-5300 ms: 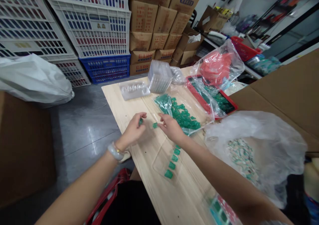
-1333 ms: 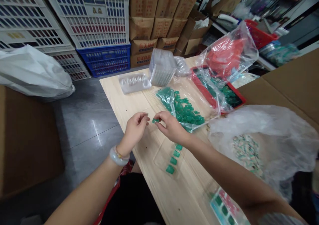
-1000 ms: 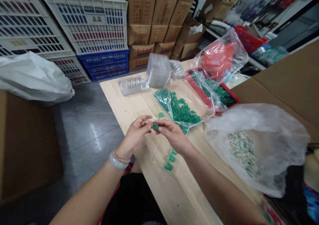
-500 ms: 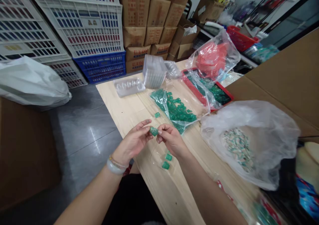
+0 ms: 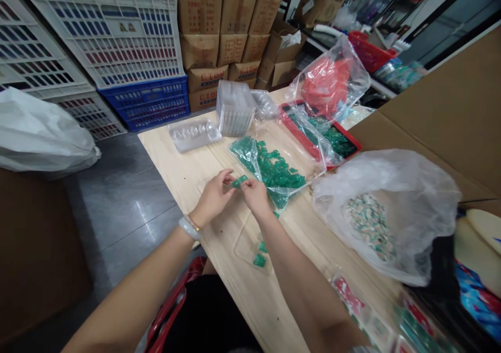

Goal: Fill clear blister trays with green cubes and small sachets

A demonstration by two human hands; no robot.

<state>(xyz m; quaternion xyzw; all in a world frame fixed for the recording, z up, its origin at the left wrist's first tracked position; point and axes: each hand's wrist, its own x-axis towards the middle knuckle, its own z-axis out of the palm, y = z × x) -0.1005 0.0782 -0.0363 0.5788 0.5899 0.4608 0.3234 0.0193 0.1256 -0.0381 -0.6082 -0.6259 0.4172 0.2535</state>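
The right hand (image 5: 255, 195) is narrow: its thumb and finger seem to pinch a green piece (image 5: 237, 183), probably because so small a thing needs fingertips and not the palm. The left hand (image 5: 215, 194) faces it from 9 o'clock with curved fingers, perhaps for steadying the piece; whether it also grips, I cannot tell. The hands meet above the table (image 5: 274, 301), just beside a clear pouch (image 5: 253, 160) at 2 to 3 o'clock, where many loose green pieces (image 5: 277, 173) lie in a heap; so near to the right hand, they need only a short reach, I judge. Between 5 and 6 o'clock, a flat clear tray (image 5: 246, 242) lies close to the body, with a few separate green squares (image 5: 259, 260) on it, set apart maybe so that each can be taken alone; the forearm hides part of this row. At 10 o'clock, a moulded tray (image 5: 194, 140) shows its hollows, and at 12 o'clock a stack of clear trays (image 5: 236, 110) stands, nested likely to save room. Farther, a red tray (image 5: 299, 138) is at 2 o'clock, and just past 3 o'clock a translucent bag (image 5: 415, 207) stays wide, which lets its mixed chips (image 5: 371, 225) be seen.
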